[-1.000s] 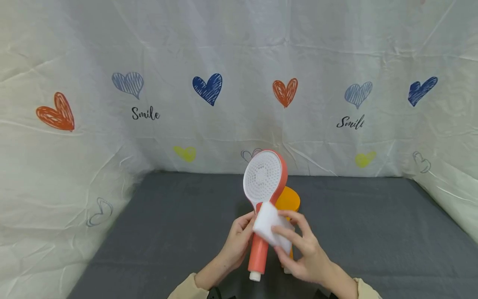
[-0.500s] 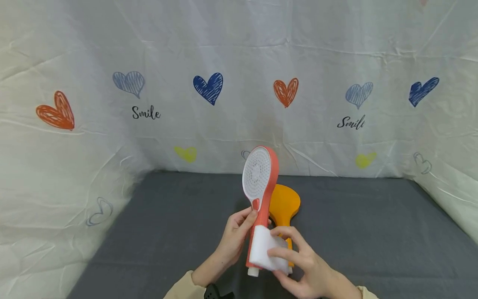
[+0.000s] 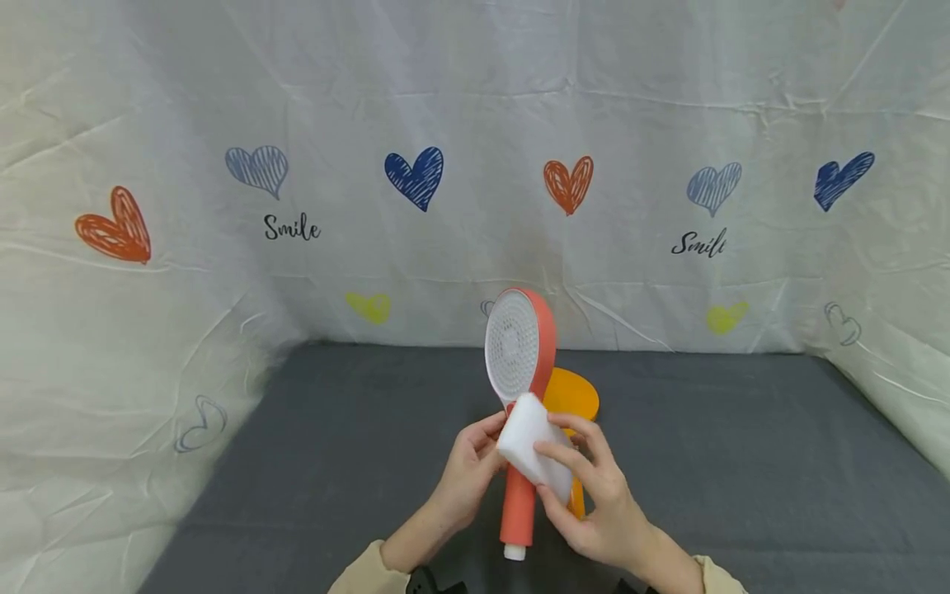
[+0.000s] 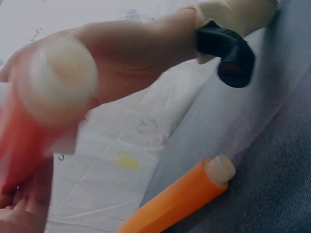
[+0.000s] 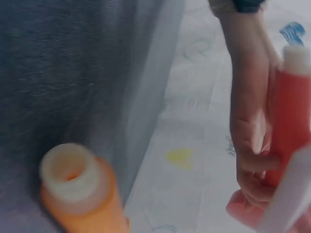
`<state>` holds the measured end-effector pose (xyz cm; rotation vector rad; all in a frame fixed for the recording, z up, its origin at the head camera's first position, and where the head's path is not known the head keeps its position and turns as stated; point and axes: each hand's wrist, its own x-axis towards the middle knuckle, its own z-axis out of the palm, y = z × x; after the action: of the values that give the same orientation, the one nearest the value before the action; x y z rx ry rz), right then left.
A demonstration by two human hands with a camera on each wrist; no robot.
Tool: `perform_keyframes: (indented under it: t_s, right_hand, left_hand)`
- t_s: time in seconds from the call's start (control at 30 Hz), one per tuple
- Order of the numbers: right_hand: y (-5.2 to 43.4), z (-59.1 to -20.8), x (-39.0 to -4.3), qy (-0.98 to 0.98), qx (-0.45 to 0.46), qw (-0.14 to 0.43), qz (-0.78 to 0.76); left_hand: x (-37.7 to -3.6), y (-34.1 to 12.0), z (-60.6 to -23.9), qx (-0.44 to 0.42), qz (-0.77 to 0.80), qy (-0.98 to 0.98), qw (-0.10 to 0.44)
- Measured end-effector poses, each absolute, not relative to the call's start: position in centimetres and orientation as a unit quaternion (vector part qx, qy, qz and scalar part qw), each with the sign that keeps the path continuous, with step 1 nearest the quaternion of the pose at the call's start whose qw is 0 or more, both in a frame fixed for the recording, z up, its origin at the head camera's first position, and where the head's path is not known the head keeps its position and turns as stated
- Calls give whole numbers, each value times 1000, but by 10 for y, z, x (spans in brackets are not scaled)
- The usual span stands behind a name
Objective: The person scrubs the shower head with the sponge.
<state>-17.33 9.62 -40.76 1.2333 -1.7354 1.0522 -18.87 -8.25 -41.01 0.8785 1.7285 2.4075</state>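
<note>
A coral-red shower head (image 3: 519,346) with a white spray face stands upright above the dark table. My left hand (image 3: 469,474) grips its handle (image 3: 517,516) from the left. My right hand (image 3: 590,495) holds a white sponge (image 3: 536,447) pressed against the handle just below the spray face. The left wrist view shows the handle's white end (image 4: 60,80) close and blurred, and the right wrist view shows the red handle (image 5: 291,111) with the left hand's fingers (image 5: 248,150) round it. An orange shower head (image 3: 570,398) lies on the table behind, partly hidden; its handle (image 4: 180,194) (image 5: 80,194) appears in both wrist views.
A dark grey cloth (image 3: 742,462) covers the table. White sheeting printed with hearts and "Smile" (image 3: 416,173) walls the back and both sides.
The sponge slid down the handle to near its white end, then back up to just under the spray face. The shower head turned slightly, its face now seen more edge-on.
</note>
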Motion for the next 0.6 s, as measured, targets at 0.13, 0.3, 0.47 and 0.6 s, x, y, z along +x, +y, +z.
perform_keyframes:
  t_s: [0.13,0.3,0.47,0.6]
  right_hand:
    - [97,-411,-166,-658,576,355,331]
    - [99,-417,-164,-636,634,357,257]
    - [94,-417,-172,-644,567,398,324]
    - [92,-409,-184,-667,467,426,395]
  left_hand:
    - [-187,-85,-406,287,809,509,68]
    - [-185,-86,-402,258,829,487,99]
    - [-183,-85,-402,248,828,492,105]
    - [-183,-81,-405,270,814,501,114]
